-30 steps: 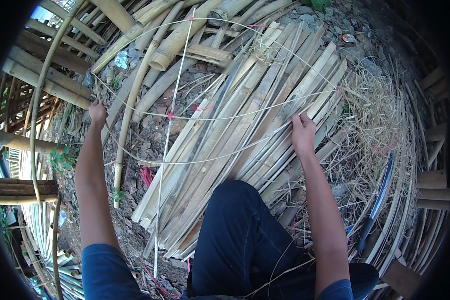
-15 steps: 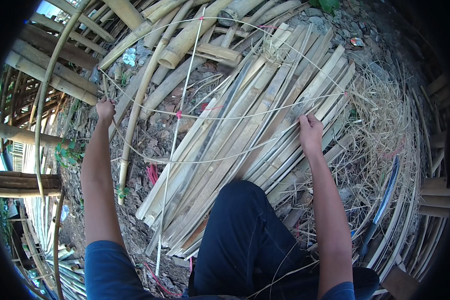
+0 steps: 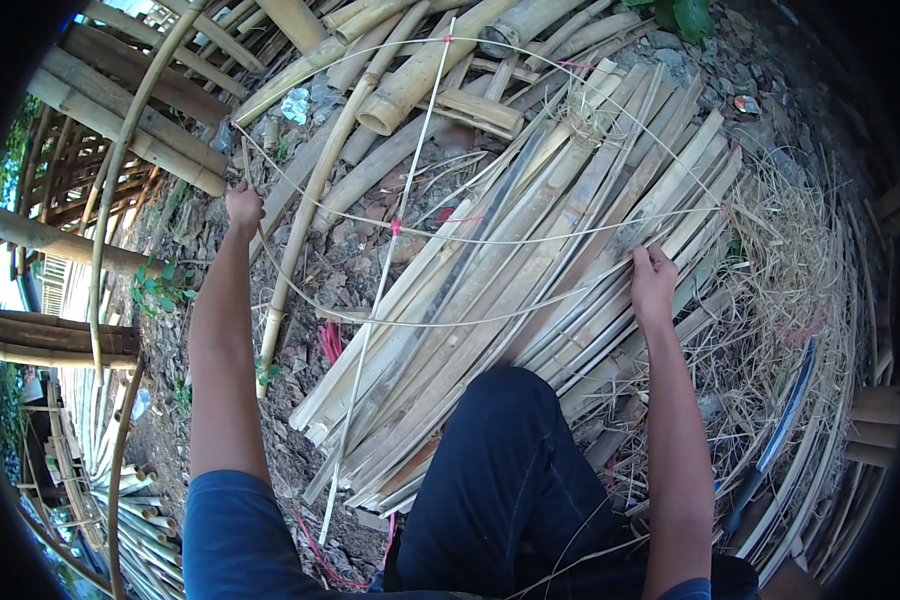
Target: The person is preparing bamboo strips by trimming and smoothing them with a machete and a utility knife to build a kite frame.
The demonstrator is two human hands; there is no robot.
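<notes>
A light frame of thin bamboo strips spreads in front of me. Its long straight strip [image 3: 418, 140] crosses a bowed strip [image 3: 560, 238], with a pink tie [image 3: 396, 228] at the crossing. My left hand [image 3: 245, 207] is closed around a thin strip just below the frame's left corner. My right hand [image 3: 653, 285] pinches the far right part of a loose, curved bamboo strip [image 3: 460, 324], which sags between both hands below the frame. Another pink tie [image 3: 722, 208] marks the frame's right corner, beyond my right hand.
Split bamboo slats [image 3: 510, 260] lie in a pile under the frame. Thick bamboo poles [image 3: 380, 110] are stacked behind. Shavings [image 3: 770, 240] and a long blade with a dark handle [image 3: 770, 450] lie at right. Pink string [image 3: 331, 342] rests left of the slats. My knee [image 3: 510, 410] is in front.
The whole view has shifted, so the scene sits a little further right. Both hands keep their hold on the strip, with little movement relative to the frame.
</notes>
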